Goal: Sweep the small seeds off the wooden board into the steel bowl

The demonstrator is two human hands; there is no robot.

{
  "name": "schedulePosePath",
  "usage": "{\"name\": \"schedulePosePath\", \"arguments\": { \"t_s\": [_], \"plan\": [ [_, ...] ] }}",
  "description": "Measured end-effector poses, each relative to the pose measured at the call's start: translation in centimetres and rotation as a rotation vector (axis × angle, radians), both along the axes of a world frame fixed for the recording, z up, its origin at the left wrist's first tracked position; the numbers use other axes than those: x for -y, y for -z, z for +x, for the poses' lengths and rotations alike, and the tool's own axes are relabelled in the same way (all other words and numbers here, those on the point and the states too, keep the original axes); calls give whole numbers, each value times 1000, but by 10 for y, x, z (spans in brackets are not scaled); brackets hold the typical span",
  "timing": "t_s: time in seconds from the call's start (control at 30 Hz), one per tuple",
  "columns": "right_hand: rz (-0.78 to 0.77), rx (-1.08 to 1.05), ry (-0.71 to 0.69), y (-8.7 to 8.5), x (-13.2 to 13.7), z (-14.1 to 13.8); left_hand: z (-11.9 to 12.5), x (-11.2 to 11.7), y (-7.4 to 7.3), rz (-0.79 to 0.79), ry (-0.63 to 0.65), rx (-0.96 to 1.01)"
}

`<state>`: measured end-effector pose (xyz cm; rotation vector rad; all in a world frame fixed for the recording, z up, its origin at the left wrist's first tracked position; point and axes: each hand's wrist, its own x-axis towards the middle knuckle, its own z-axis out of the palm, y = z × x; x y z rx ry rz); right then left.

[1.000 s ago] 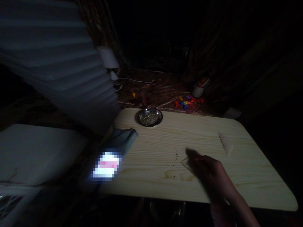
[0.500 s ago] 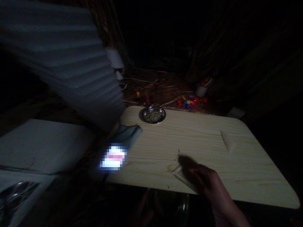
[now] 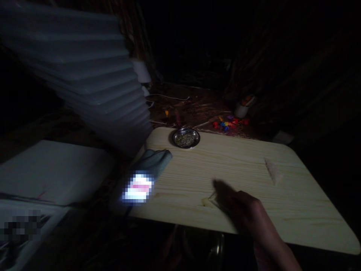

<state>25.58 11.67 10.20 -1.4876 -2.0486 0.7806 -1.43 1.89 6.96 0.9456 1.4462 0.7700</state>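
Observation:
Over the near part of the wooden table, my right hand [image 3: 251, 212] is closed, its fingers bent down in deep shadow. A thin pale edge shows by the fingertips, but what they hold is too dark to name. Below the table's front edge, my left hand [image 3: 170, 250] is barely visible at the left side of a shiny round bowl [image 3: 218, 246], gripping it there. The inside of this bowl is dark.
On the table [image 3: 225, 162] stand a metal dish [image 3: 186, 138] of small pale bits, a grey-blue cloth [image 3: 158, 160], a blurred glowing screen [image 3: 138, 188] and a pale triangular piece [image 3: 273, 172]. Colourful small items [image 3: 229, 123] and a white pot [image 3: 241, 110] are beyond.
Dark specks in front of my right hand no longer show on the table. That hand has turned slightly, its fingers more hidden. The view has shifted a little; my left hand stays by the bowl.

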Motion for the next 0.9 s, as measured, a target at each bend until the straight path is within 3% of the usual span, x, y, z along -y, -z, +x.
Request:
{"name": "schedulePosePath", "arguments": {
  "t_s": [0.17, 0.33, 0.53, 0.73, 0.9],
  "plan": [
    [-3, 7, 19, -2, 3, -4, -8, 4, 17, -46, 35, 32],
    [-5, -35, -37, -2, 10, -37, -13, 6, 20, -45, 18, 38],
    [-59, -52, -150, -1, 24, -58, -19, 5, 19, -56, -24, 26],
    [12, -60, -81, 1, 7, -68, -28, 6, 11, -85, -34, 4],
    [-27, -80, -152, -2, 5, -82, -37, 7, 6, -100, -44, -9]
  ]
}}
